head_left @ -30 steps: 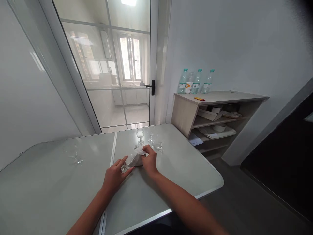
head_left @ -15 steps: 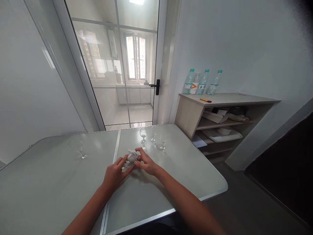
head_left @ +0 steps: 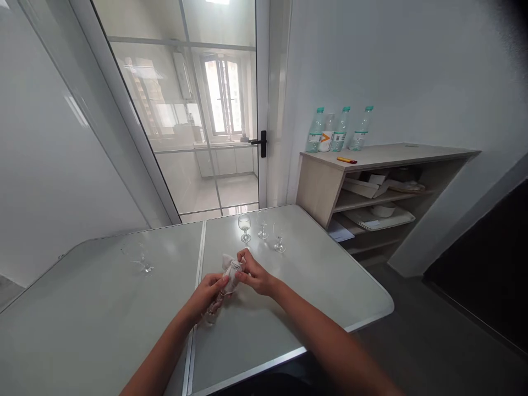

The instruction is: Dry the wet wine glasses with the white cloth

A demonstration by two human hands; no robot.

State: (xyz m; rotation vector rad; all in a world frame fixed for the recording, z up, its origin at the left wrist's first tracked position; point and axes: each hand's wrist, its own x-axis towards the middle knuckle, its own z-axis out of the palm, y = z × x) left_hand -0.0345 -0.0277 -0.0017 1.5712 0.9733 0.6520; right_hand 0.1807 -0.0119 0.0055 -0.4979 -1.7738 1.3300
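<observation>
My left hand [head_left: 209, 292] is closed around a clear stemmed glass [head_left: 210, 317] above the table, its foot pointing down and left toward me. A white cloth [head_left: 231, 270] covers the far end of the glass, so the bowl is mostly hidden. My right hand [head_left: 254, 275] pinches the cloth there, fingers pressed around it. Just beyond my hands stand a stemmed glass [head_left: 245, 224], a second glass [head_left: 263, 233] and a third glass [head_left: 279, 245].
Another clear glass [head_left: 145, 265] is on the left part of the pale table [head_left: 103, 319]. A low wooden shelf [head_left: 319, 187] to the right bears plastic bottles [head_left: 339, 135] and a yellow-red tool [head_left: 347, 160]. A glass door with a black handle [head_left: 263, 144] lies behind the table.
The glass has tilted so its foot now points down and left toward me. Both hands shifted slightly, with the cloth still between them. The camera view has moved a little.
</observation>
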